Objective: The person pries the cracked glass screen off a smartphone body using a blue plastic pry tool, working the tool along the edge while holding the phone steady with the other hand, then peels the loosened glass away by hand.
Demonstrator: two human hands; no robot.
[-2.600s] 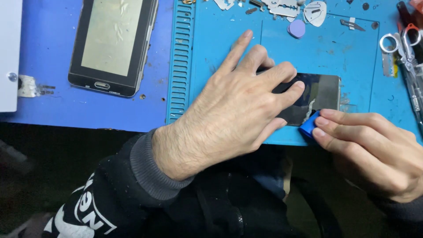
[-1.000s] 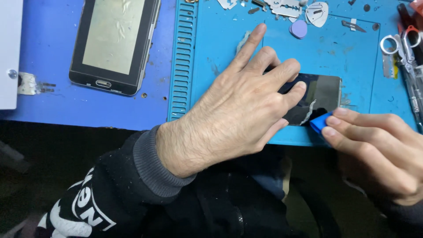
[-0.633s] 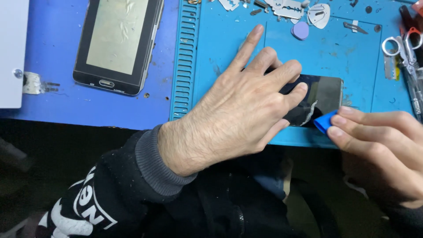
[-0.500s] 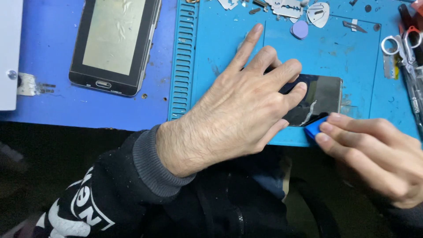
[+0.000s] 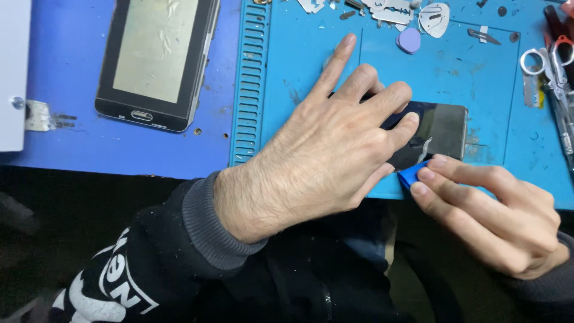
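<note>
Two hands are at work over the blue mat (image 5: 478,90) on our tabletop, and we take that mat as our landmark. Our left hand (image 5: 335,155) lies flat and spread near the mat's front edge, fingers extended rather than curled, pressing down on a dark glossy phone (image 5: 439,128) so that most of it is covered. Our right hand (image 5: 484,212) comes in from the mat's front right, its thumb and fingertips pinched closed on a small blue pry tool (image 5: 412,175), whose tip sits against the phone's near edge. As far as we can judge, the prying is in its early part: the tool is only at the edge, the panel looks flat and seated, and a pale torn strip shows on the dark surface by the tool. Separating the rest of the edge appears not yet done, though our left hand hides much of it. Along the mat's far edge lie a lilac pick (image 5: 409,40), a white pick (image 5: 434,18) and metal scraps; scissors (image 5: 541,60) rest at its right side. Off the mat's left side, a second phone (image 5: 156,60) lies with its pale screen up.
</note>
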